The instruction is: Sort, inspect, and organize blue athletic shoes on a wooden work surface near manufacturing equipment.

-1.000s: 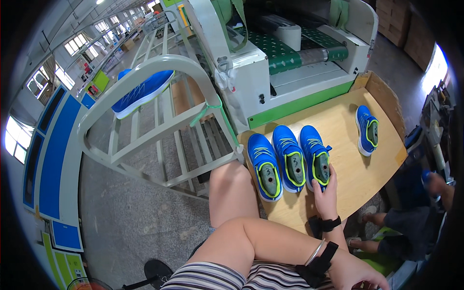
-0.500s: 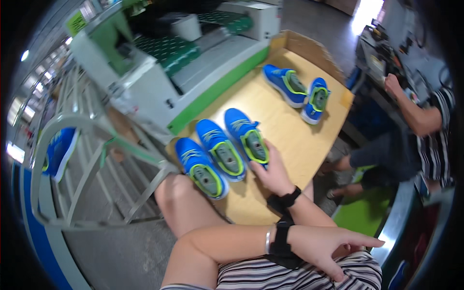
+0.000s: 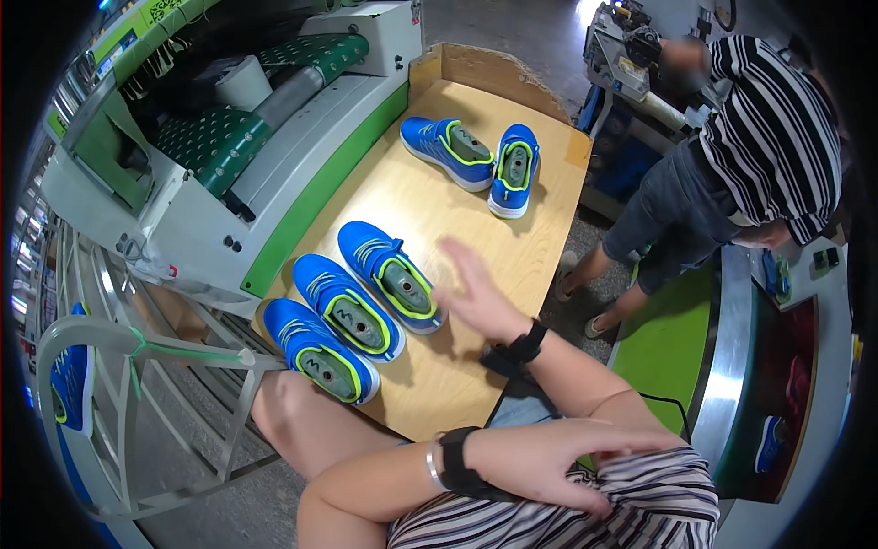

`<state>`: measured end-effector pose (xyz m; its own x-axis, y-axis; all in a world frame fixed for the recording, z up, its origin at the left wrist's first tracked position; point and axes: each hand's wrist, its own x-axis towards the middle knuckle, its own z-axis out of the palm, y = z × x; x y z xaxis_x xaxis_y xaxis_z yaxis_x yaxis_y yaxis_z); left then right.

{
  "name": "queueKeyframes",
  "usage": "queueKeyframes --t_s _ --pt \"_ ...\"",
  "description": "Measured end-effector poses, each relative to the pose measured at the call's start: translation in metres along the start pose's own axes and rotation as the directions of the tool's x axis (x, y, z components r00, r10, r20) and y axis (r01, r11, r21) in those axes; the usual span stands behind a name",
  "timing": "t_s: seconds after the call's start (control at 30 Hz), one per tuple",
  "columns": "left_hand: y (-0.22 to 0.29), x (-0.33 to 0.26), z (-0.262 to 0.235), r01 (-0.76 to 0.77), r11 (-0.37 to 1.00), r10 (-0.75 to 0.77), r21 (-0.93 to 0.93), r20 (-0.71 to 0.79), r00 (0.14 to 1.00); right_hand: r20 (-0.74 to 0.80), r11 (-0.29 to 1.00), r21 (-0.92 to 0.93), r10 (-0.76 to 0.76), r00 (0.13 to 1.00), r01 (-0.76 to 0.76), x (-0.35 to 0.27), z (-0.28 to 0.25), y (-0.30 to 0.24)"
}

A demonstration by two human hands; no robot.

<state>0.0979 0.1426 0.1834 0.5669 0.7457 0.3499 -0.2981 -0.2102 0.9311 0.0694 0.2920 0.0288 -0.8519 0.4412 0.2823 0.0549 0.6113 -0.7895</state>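
Three blue sneakers with lime-green collars stand in a slanting row on a wooden table: a near-left sneaker (image 3: 322, 352), a middle sneaker (image 3: 349, 306) and a far-right sneaker (image 3: 391, 274). My right hand (image 3: 476, 297), slightly blurred, is beside the heel of the far-right one, fingers stretched apart and nothing in them. Across my lap lies my left hand (image 3: 540, 459), palm down over my striped top, thumb spread and holding nothing. Farther back on the table are two more: a sideways sneaker (image 3: 448, 151) and an upright-standing sneaker (image 3: 514, 172), close together.
A white-and-green machine (image 3: 320, 165) with a dotted green belt borders the table (image 3: 439, 384) on the left. A grey tubular rack (image 3: 123, 403) holds another blue sneaker (image 3: 73, 375). Cardboard (image 3: 494, 69) edges the table's far end. At right a co-worker (image 3: 768, 128) bends beside a green conveyor (image 3: 663, 329).
My right hand has let go of the far-right sneaker and opened beside it. The view has turned, shifting the table leftward. The co-worker shows more fully, bent over.
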Motion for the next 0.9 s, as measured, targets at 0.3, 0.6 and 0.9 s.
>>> queueKeyframes --t_s 0.3,0.6,0.9 --pt "-0.004 -0.094 -0.081 0.869 -0.087 0.102 0.487 -0.863 0.494 -0.621 0.946 0.262 0.318 0.716 -0.193 0.117 -0.097 0.165" --pt "-0.016 -0.148 -0.083 0.932 -0.079 -0.093 0.354 -0.933 0.347 -0.252 0.819 0.444 0.504 0.826 -0.364 0.044 -0.096 0.075" --pt "-0.007 -0.145 -0.083 0.947 -0.004 -0.147 0.323 -0.937 0.318 -0.108 0.922 0.266 0.317 0.942 -0.279 -0.010 -0.037 0.024"
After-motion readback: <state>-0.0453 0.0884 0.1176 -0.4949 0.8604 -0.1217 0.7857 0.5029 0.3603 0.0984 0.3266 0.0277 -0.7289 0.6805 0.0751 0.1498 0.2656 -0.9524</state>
